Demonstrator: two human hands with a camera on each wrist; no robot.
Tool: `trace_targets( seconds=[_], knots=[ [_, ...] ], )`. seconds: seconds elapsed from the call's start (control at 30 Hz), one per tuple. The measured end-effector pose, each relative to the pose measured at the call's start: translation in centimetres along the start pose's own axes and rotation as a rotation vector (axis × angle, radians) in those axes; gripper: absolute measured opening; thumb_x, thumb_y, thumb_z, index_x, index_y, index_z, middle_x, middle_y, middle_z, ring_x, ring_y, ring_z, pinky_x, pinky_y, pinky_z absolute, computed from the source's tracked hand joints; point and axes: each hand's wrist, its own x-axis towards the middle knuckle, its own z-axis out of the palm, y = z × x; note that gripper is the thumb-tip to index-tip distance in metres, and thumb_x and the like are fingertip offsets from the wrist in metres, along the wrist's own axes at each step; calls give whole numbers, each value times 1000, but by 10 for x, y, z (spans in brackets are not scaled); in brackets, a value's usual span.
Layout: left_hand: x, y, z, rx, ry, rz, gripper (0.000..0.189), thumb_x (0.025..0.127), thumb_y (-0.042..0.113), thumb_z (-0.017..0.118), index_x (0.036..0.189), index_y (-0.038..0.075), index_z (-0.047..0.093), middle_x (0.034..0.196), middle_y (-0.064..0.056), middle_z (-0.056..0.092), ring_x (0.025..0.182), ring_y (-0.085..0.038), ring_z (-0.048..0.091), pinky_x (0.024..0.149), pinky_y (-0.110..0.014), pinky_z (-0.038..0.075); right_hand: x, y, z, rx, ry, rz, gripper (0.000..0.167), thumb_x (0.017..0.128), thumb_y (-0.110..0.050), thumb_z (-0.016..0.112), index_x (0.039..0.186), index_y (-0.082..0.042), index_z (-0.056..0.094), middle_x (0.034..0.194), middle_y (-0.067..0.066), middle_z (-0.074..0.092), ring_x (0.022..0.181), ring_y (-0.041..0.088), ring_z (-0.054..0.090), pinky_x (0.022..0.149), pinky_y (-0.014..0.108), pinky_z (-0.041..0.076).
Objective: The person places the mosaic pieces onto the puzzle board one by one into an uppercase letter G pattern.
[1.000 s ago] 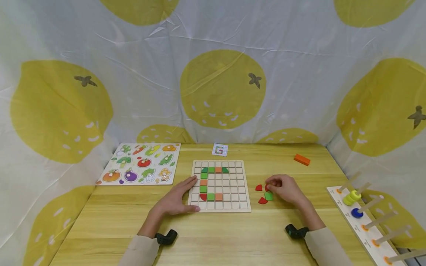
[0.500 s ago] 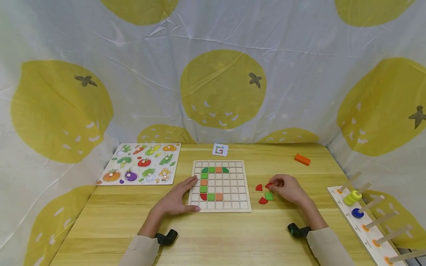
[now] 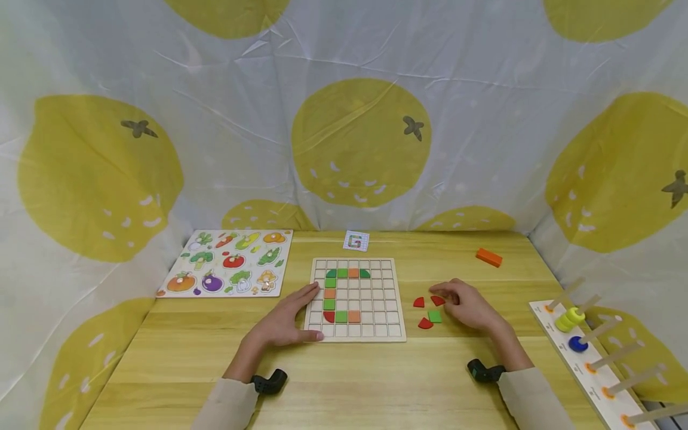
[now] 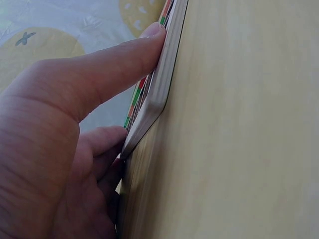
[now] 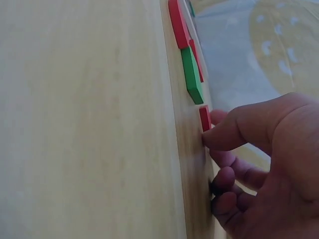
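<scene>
My left hand (image 3: pixel 282 319) rests at the left side of a wooden grid board (image 3: pixel 375 332), its thumb (image 4: pixel 144 47) on the near edge and its fingers along the left edge. Several green, orange and red tiles form a C-like shape on the board. To its right, my right hand (image 3: pixel 466 304) is beside a red quarter-circle tile (image 3: pixel 438 300), thumb tip right at the tile in the right wrist view and index finger reaching past its far side. Two more red quarter-circle tiles, one nearer the board (image 3: pixel 418 302) and one lower (image 3: pixel 426 323), lie around a green square tile (image 3: pixel 435 316).
A small pattern card (image 3: pixel 356 240) showing a G lies behind the board. At the back left is a vegetable puzzle (image 3: pixel 218 288). An orange block (image 3: pixel 489 257) sits at the back right, and a peg stacker (image 3: pixel 586 376) with yellow and blue rings lines the right side.
My right index finger has straightened away from the thumb, and the red quarter-circle tile beside it now shows more fully, slightly farther right. The left hand has stayed in place.
</scene>
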Motion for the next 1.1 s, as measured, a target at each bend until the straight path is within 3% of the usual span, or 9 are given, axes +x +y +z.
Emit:
trace_targets(
  seconds=[0.13, 0.3, 0.53, 0.63, 0.87, 1.1],
  knots=[
    [1, -1, 1, 2, 0, 1, 110, 77, 64, 80, 165, 22, 28, 173, 2, 21, 158, -34, 23, 123, -62, 28, 1, 1, 1, 5, -18, -11, 41, 93, 6, 58, 125, -15, 73, 102, 3, 62, 81, 16, 46, 68, 25, 39],
    [1, -2, 1, 1, -1, 3, 110, 77, 64, 80, 165, 22, 28, 173, 2, 21, 158, -34, 23, 123, -63, 28, 1, 2, 0, -12, 8, -22, 33, 91, 3, 64, 118, -11, 75, 100, 4, 62, 78, 15, 46, 67, 25, 40],
    [1, -2, 1, 0, 1, 2, 110, 77, 63, 80, 165, 23, 28, 173, 2, 21, 158, -34, 23, 123, -63, 28, 1, 0, -2, 6, 61, 51, 23, 91, -12, 78, 112, -5, 73, 93, 5, 60, 78, 17, 49, 68, 24, 44],
    [1, -2, 1, 0, 2, 3, 110, 77, 64, 80, 165, 23, 28, 173, 2, 21, 158, -34, 23, 123, -62, 27, 0, 2, -3, 4, 45, 48, 27, 91, -15, 78, 116, -6, 72, 94, 4, 60, 79, 16, 48, 68, 24, 43],
    [0, -1, 1, -4, 2, 3, 110, 77, 63, 81, 165, 22, 29, 173, 1, 22, 158, -34, 23, 123, -63, 28, -4, 6, -7, 9, -12, -21, 34, 90, 1, 67, 122, -11, 73, 98, 3, 63, 80, 14, 48, 68, 24, 42],
    [0, -1, 0, 3, 1, 7, 110, 78, 63, 81, 165, 22, 28, 173, 1, 22, 158, -34, 23, 123, -63, 28, -3, 6, -9, 49, -29, -8, 27, 93, -10, 74, 120, -10, 72, 101, 3, 64, 81, 16, 49, 70, 24, 44]
  ],
)
